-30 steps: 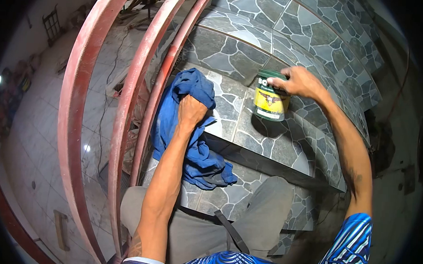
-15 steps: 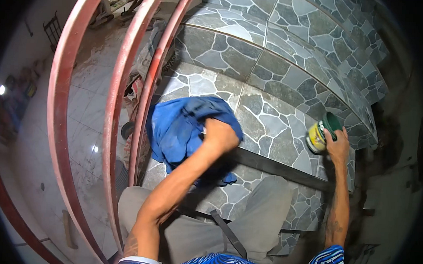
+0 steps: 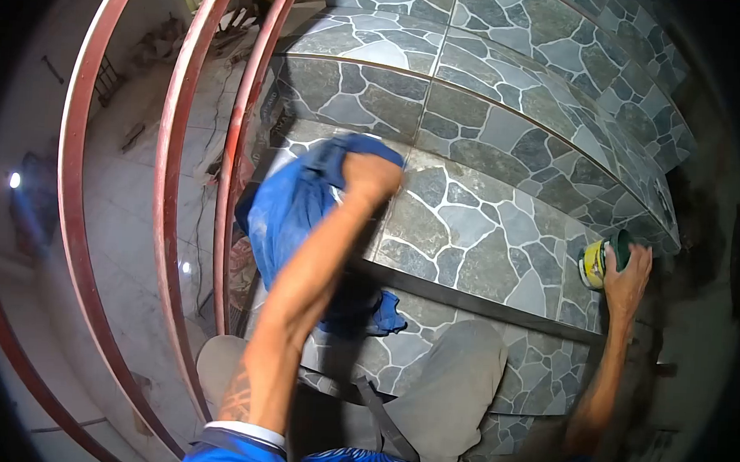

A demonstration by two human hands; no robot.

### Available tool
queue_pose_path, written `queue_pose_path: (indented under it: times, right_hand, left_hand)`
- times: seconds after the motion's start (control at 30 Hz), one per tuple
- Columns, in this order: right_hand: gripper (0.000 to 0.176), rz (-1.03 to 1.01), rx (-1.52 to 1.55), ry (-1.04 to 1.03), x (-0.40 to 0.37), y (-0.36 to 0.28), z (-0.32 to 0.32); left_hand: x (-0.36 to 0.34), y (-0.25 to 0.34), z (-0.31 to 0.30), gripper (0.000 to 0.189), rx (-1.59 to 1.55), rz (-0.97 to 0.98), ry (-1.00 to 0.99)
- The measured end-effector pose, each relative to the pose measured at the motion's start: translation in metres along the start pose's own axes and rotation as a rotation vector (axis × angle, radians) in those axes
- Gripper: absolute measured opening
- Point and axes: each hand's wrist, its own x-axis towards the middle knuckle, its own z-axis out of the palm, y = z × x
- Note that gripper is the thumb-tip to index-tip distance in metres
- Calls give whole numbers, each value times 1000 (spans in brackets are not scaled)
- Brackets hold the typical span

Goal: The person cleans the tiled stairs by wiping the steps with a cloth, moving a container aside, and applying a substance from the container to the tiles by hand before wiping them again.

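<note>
A bunched blue cloth (image 3: 284,211) lies over the stone-patterned step (image 3: 469,223), its lower end hanging to the step below. My left hand (image 3: 371,177) is closed on the cloth's upper right part. At the right end of the same step stands a green and yellow can (image 3: 596,264), slightly tilted in view. My right hand (image 3: 628,279) is at the can's right side, thumb against its rim and fingers curved round the far side.
Red curved metal bars (image 3: 172,140) rise on the left, with a dusty tiled floor (image 3: 132,204) beyond them. Higher tiled steps (image 3: 525,81) go up ahead. My knees (image 3: 454,383) are bent below the step.
My left hand has moved up and slightly left, dragging the cloth. My right hand and the can are farther right and lower in view, and the fingers look looser. The camera view has shifted.
</note>
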Motion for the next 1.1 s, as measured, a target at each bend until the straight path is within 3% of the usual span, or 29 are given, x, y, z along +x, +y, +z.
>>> queue_pose_path:
  times: [0.03,0.1,0.17,0.23,0.3,0.33,0.37,0.4,0.43,0.5,0.63,0.67,0.73,0.77,0.8,0.87,0.9,0.93,0.97,1.0,1.03,1.1]
  right_hand:
    - [40,-91,45,126,15,-24,-2]
    - [36,-198,217,238,66,-83,1]
    - [34,-260,377,273,129,-116,32]
    - [44,-196,346,252,188,-143,69]
    - [53,-27,341,95,219,-158,99]
    - [56,93,355,2,228,-166,110]
    - [59,214,371,-90,235,-173,115]
    - [60,185,374,-84,232,-177,116]
    - [61,155,374,-78,229,-177,113]
    - [61,136,354,-56,224,-176,109]
    - [61,141,367,-80,224,-187,106]
    - [61,138,365,-93,227,-180,104]
    - [62,146,380,-84,226,-169,106]
    - [62,140,389,-82,227,-167,109]
    - [62,142,376,-93,228,-168,107]
    - [63,154,355,-124,226,-175,100]
    - [63,149,348,-108,223,-178,104]
    - [63,140,347,-78,226,-180,108]
    - [63,141,341,-44,229,-180,111]
    - [63,153,357,-93,228,-180,103]
    - [63,139,357,-101,226,-178,104]
    - [63,110,354,-101,227,-168,109]
  left_hand:
    - [-11,40,11,20,97,140,110]
    - [-17,86,37,19,238,502,224]
    - [-15,93,24,20,258,528,156]
    - [10,79,21,19,290,586,146]
    - [33,26,7,21,211,337,40]
    - [36,-4,-2,21,223,348,67]
    - [50,-28,12,24,167,274,422]
    - [50,-39,-4,24,255,138,180]
    - [51,-50,-5,23,189,87,228]
    - [52,-33,11,22,214,-30,283]
    - [29,95,19,19,141,13,407]
    - [36,103,26,17,128,-2,474]
    - [50,111,46,16,86,-26,601]
    - [68,86,50,21,-34,-52,581]
    - [84,58,51,26,-163,-72,806]
    - [87,46,38,27,-280,-222,695]
    - [80,56,41,25,-193,-227,702]
    - [64,77,67,20,123,-141,733]
    - [37,95,60,19,-90,47,591]
    - [27,110,54,20,-393,264,915]
    - [40,111,85,21,-656,339,1055]
    - [37,102,73,18,-594,318,875]
